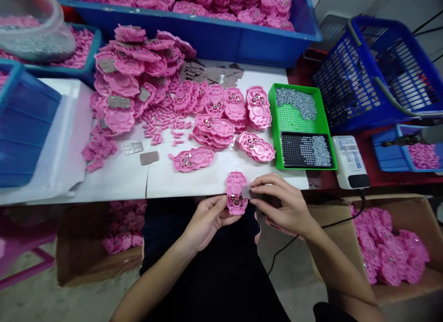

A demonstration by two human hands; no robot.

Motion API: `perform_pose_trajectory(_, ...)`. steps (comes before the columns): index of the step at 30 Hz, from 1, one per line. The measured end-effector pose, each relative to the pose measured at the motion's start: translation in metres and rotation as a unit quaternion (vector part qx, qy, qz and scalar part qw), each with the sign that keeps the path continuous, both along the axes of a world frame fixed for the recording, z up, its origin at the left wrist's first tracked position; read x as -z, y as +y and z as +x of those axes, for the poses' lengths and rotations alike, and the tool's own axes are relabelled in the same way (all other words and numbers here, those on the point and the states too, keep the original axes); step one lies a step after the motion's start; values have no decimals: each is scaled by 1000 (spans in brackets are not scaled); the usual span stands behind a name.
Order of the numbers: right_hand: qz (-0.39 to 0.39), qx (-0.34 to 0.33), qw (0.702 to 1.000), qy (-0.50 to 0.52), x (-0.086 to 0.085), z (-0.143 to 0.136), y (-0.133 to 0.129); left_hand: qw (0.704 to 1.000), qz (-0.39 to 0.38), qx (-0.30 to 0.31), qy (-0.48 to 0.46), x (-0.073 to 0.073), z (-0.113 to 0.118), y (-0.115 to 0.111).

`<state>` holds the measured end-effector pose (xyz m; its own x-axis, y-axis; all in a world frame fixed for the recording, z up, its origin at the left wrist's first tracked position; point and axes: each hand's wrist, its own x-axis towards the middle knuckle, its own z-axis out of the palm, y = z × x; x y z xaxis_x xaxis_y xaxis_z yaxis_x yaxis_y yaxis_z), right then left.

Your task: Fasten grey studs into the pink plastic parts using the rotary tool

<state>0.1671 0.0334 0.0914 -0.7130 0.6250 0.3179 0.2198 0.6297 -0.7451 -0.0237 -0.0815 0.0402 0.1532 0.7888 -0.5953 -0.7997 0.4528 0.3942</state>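
Note:
Just past the table's front edge, my left hand [210, 219] grips a pink plastic housing [236, 188] by its lower left side; round metal contacts show in its lower part. My right hand [282, 202] pinches a small grey plate [246, 192] between thumb and fingers, at the right side of the housing. On the table beyond lie a single pink housing [194, 159], another small stack [256, 147] and more housings with metal contacts [213, 130]. Two flat metal plates, one silvery [133, 148] and one grey-brown [149, 158], rest to the left.
A green tray [272, 123] of screws stands right, beside a white device [350, 163] with a cable. Blue baskets [377, 77] and bins [194, 38] surround the white table [176, 186]. Pink housings pile up at left [121, 82]; cardboard boxes [408, 211] stand below.

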Motion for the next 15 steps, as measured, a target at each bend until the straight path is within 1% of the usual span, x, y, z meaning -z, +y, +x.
perform_pose_trajectory(4, 8, -38, 999, -31, 1, -12, -2, 1000, -7, 1, 2, -1, 0, 0)
perform_pose_trajectory(7, 7, -67, 996, -59, -1, -13, -3, 1000, -1, 3, 0, -2, -2, 0)
perform_pose_trajectory(11, -3, -80, 993, -85, -5, -10, -5, 1000, 13, 6, -6, -4, -3, 0)
perform_pose_trajectory(15, -3, -85, 992, -97, -5, -9, -6, 1000, 21, 16, 11, -5, -5, -1)
